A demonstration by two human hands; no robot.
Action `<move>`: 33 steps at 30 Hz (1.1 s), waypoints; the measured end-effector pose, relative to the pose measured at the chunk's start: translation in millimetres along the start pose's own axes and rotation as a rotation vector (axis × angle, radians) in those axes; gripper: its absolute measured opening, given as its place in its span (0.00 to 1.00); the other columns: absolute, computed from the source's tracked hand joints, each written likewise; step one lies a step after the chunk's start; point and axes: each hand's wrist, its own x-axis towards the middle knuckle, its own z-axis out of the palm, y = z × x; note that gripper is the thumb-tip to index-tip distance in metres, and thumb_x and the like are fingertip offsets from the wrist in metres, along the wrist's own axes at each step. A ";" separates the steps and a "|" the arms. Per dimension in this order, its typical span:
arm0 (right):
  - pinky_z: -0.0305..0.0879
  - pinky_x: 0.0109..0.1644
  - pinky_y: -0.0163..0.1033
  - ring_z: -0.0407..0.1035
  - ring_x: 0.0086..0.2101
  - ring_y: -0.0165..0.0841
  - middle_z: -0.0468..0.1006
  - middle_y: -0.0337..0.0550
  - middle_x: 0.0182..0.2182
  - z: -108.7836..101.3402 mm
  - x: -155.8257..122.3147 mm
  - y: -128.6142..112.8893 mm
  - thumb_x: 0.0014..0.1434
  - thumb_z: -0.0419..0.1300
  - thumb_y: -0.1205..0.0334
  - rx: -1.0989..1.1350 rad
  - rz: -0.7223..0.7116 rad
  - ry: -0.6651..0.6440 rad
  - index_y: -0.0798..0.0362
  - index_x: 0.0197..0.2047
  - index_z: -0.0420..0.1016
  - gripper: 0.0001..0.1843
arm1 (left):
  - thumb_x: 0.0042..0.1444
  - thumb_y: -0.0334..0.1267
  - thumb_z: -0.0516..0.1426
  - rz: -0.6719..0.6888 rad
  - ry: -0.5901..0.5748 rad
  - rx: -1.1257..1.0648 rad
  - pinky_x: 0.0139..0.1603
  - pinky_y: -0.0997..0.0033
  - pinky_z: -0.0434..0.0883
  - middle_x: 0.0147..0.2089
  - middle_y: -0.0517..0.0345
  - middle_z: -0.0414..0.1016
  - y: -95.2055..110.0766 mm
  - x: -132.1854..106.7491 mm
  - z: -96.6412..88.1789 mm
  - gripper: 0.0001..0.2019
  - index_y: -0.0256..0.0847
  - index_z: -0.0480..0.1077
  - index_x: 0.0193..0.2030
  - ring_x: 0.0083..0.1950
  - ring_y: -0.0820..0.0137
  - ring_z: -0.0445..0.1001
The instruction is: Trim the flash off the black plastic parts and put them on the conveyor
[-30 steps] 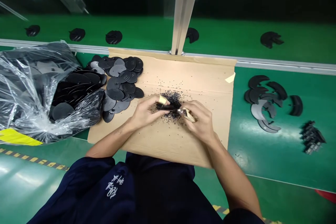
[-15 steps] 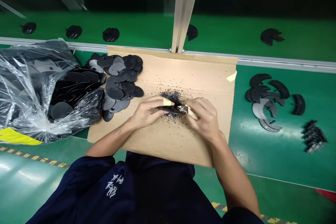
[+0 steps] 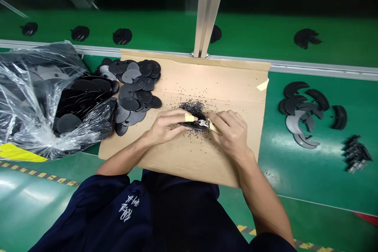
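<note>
My left hand is closed on a flat black plastic disc, held edge-on over a cardboard sheet; one fingertip wears a yellowish wrap. My right hand is closed on a small tool with a pale handle and a metal tip, and the tip touches the disc's edge. A heap of black shavings lies on the cardboard just behind the hands.
A pile of black discs lies at the cardboard's left, spilling from a clear plastic bag. Crescent-shaped black pieces and small dark scraps lie on the green table at right. More black parts sit on the green belt beyond a metal rail.
Both hands stay together over the cardboard; the disc has tilted flatter and the tool tip has shifted slightly along its edge. The view has drifted a little.
</note>
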 end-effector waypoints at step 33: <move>0.58 0.33 0.39 0.66 0.31 0.33 0.79 0.42 0.29 6.8 0.1 -2.5 0.67 0.56 0.73 -0.030 0.010 -0.013 0.53 0.46 0.81 0.13 | 0.65 0.33 0.61 0.062 -0.159 0.078 0.41 0.70 0.79 0.43 0.52 0.81 7.5 8.6 -15.7 0.11 0.40 0.77 0.52 0.42 0.70 0.79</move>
